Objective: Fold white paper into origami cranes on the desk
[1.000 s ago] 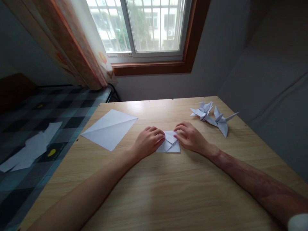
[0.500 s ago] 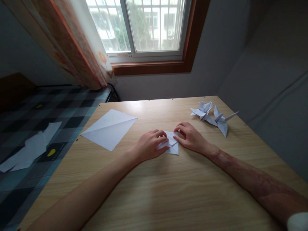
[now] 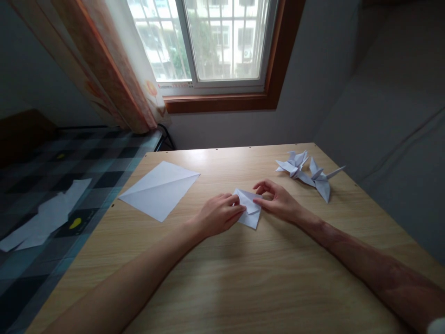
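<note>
Between my hands, a small piece of folded white paper lies on the wooden table, with a triangular flap across its upper part. My left hand pinches its left side, thumb and curled fingers together. At the paper's right corner is my right hand, its fingers bent and its thumb touching the edge; thumb and forefinger are apart. Part of the paper's left side is hidden by my left fingers.
A creased white paper sheet lies at the table's left. Folded paper cranes stand at the back right. White paper scraps rest on the checked bed beside the table. Behind are a window and a curtain.
The folded paper has turned slightly, its lower corner now pointing more downward. My left fingers have closed into a pinch, and my right forefinger has lifted away from the paper. The view has shifted slightly.
</note>
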### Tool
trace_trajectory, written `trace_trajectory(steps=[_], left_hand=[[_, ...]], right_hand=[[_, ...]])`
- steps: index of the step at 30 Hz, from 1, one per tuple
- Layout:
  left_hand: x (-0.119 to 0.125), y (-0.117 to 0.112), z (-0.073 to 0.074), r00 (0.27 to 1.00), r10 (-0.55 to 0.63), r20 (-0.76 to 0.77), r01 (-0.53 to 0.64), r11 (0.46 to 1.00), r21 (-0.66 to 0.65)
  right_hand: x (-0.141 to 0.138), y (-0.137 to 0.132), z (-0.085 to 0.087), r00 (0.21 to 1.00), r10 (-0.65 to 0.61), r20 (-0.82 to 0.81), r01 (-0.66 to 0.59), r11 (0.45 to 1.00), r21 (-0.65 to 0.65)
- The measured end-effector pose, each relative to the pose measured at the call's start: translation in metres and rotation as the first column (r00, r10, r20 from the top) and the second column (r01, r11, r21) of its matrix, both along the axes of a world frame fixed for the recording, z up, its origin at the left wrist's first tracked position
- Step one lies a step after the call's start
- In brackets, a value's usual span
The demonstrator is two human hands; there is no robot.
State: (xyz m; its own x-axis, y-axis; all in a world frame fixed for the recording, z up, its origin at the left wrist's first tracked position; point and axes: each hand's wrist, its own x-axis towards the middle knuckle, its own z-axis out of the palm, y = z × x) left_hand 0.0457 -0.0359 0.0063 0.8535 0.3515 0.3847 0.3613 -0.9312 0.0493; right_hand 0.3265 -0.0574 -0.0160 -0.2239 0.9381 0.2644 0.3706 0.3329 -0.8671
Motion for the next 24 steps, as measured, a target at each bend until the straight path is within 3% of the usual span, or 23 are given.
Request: trace_trajectory(steps=[5,11,14,17,21,24], left_hand=[[-0.001,0.000,-0.002,0.999,0.035,0.039,-0.034,0.999,-0.017],[0.001,0.000,-0.003,0.992,0.081,0.093,-0.077,0.996,-0.037],[0.000,0.000,-0.001,0.989,0.076,0.127,-0.076,0.997,-0.004],[-0.001,-0.002,0.002,0.990,0.023,0.142,-0.028,0.999,0.035],[-0.002,-0.003,0.005,0.962,0.090,0.258,-0.101,0.994,0.030],[-0.004,0.000,0.007,0.908,0.196,0.369,-0.196,0.980,-0.039]], right_hand=[[-0.008,-0.002,-0.001,0.993,-0.005,-0.120,-0.009,0.993,-0.119],[-0.016,-0.009,-0.004,0.998,0.005,-0.069,-0.014,0.991,-0.133],[-0.014,-0.010,0.004,0.984,-0.167,-0.066,0.168,0.986,0.016],[-0.007,-0.011,0.018,0.944,-0.330,-0.007,0.318,0.900,0.297],[-0.001,-0.013,0.024,0.941,-0.266,0.208,0.105,0.817,0.566],[-0.002,-0.013,0.016,0.902,-0.111,0.418,-0.146,0.832,0.535]])
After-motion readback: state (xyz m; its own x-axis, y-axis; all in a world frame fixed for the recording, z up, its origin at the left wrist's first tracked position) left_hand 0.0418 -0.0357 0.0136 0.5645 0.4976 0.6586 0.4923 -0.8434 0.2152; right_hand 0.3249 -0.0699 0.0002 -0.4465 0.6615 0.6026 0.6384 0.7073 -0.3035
